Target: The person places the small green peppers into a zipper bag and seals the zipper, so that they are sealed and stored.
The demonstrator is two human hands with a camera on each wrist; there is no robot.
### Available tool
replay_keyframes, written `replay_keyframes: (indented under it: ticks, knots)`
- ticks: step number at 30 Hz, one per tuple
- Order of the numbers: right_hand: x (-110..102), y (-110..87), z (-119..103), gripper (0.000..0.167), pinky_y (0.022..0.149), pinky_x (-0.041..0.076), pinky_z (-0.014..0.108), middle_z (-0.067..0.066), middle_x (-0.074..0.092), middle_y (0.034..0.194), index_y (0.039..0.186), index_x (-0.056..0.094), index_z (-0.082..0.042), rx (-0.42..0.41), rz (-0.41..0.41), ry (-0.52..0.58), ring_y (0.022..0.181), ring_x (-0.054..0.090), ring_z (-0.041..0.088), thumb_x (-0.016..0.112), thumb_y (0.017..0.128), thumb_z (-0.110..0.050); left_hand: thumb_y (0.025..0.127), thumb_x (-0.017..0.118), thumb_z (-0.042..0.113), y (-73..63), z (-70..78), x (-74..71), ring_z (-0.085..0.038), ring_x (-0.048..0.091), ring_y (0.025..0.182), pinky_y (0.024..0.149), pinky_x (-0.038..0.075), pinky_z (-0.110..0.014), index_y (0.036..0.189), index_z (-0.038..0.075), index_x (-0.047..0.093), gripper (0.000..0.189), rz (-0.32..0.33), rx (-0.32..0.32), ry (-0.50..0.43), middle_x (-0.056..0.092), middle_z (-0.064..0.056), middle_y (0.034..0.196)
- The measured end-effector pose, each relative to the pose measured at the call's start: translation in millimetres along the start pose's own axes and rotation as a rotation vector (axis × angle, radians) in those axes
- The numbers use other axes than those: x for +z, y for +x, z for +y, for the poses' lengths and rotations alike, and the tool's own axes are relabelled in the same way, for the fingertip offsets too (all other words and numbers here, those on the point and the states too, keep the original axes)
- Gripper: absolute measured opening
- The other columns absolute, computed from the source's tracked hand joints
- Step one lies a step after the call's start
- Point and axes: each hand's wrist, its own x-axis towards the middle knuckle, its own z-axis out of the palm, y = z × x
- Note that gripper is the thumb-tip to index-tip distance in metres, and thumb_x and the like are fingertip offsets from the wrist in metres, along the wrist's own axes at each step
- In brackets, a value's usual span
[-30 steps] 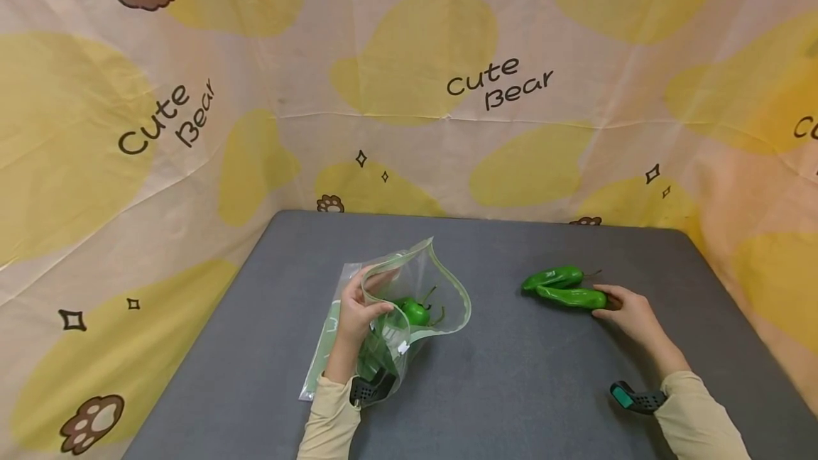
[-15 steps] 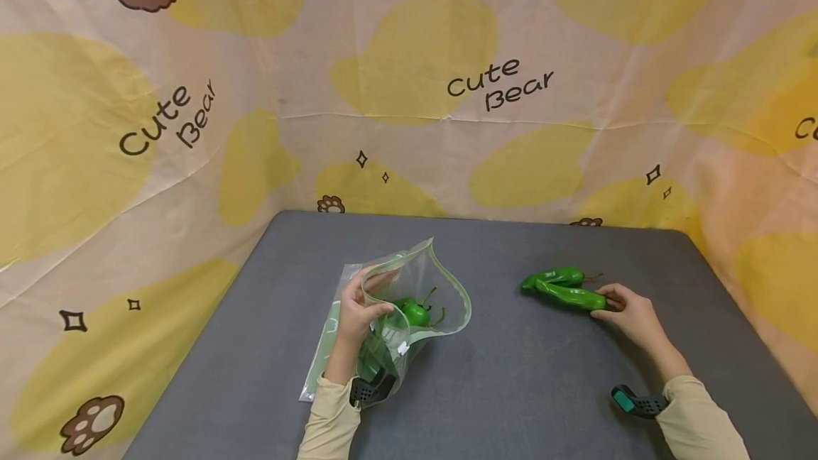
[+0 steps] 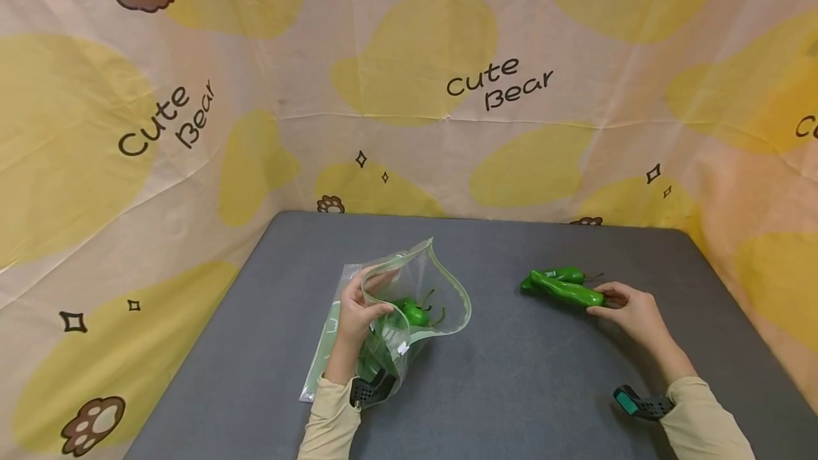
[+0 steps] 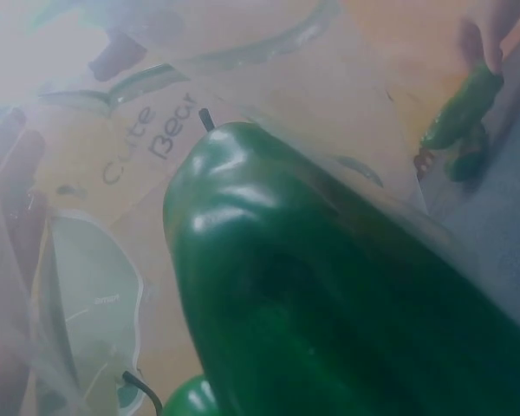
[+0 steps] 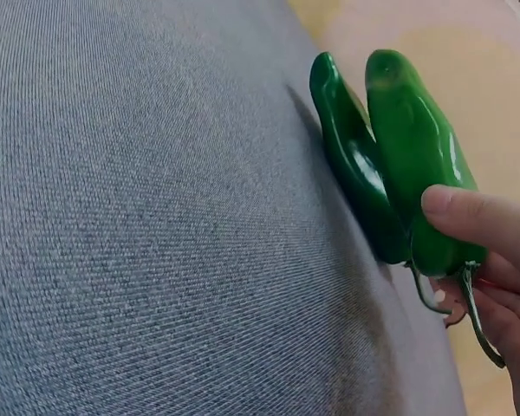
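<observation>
My right hand (image 3: 633, 309) pinches the stem end of a long green pepper (image 3: 569, 289), thumb on its near side as the right wrist view shows. Just behind it a second green pepper (image 5: 357, 169) lies on the table. On the left, my left hand (image 3: 356, 307) holds the rim of a clear zip bag (image 3: 447, 304) whose mouth gapes toward the right. Inside the bag are green peppers (image 3: 417, 314) with stems; one large pepper (image 4: 269, 243) fills much of the left wrist view, seen through hazy plastic.
A flat, green-printed plastic bag (image 3: 322, 353) lies under the left hand on the grey table (image 3: 505, 389). A white slider (image 3: 403, 348) sits on the zip bag's rim. Patterned cloth (image 3: 409, 91) hangs behind the table and along both sides.
The right hand has tilted the held pepper, raising its tip so that it now covers part of the pepper behind. The left hand and the zip bag have stayed still.
</observation>
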Motion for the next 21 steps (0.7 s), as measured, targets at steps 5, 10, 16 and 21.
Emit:
replay_keyframes:
  ticks: [5,10,16,21]
  knots:
    - [-3.1,-1.2,-5.5,0.035,0.063,0.051,0.026,0.012,0.063,0.094,0.097,0.065,-0.008,-0.011,0.020,0.002,0.079,0.062,0.019,0.077,0.070,-0.026,0.071,0.073,0.011,0.4,-0.8,-0.8,-0.021,0.053,0.107,0.083,0.045,-0.024,0.119,0.003,0.053,0.052,-0.007,0.006,-0.013,0.058,-0.009,0.113]
    - [-5.4,-1.1,-13.0,0.034,0.062,0.046,0.011,0.012,0.063,0.094,0.097,0.065,-0.007,-0.031,0.032,0.037,0.077,0.056,-0.002,0.077,0.071,-0.024,0.072,0.073,0.011,-0.2,-1.2,-1.3,-0.021,0.053,0.107,0.079,0.047,-0.023,0.119,0.003,0.053,0.052,-0.002,0.001,-0.004,0.059,-0.009,0.113]
    - [-5.8,-0.2,-25.8,0.032,0.058,0.046,0.012,0.011,0.064,0.090,0.096,0.066,-0.005,-0.055,0.064,0.116,0.070,0.058,-0.001,0.078,0.069,-0.018,0.072,0.073,0.011,-0.3,-1.5,-1.0,-0.021,0.053,0.107,0.085,0.044,-0.025,0.119,0.004,0.054,0.052,-0.005,0.001,-0.005,0.059,-0.009,0.113]
    - [-7.1,0.2,-38.4,0.031,0.057,0.047,0.012,0.012,0.064,0.089,0.095,0.067,-0.004,-0.089,0.098,0.163,0.068,0.058,-0.001,0.078,0.069,-0.015,0.071,0.073,0.012,-0.3,-1.0,-1.0,-0.021,0.053,0.107,0.080,0.046,-0.024,0.119,0.005,0.054,0.052,-0.007,-0.006,-0.005,0.059,-0.009,0.113]
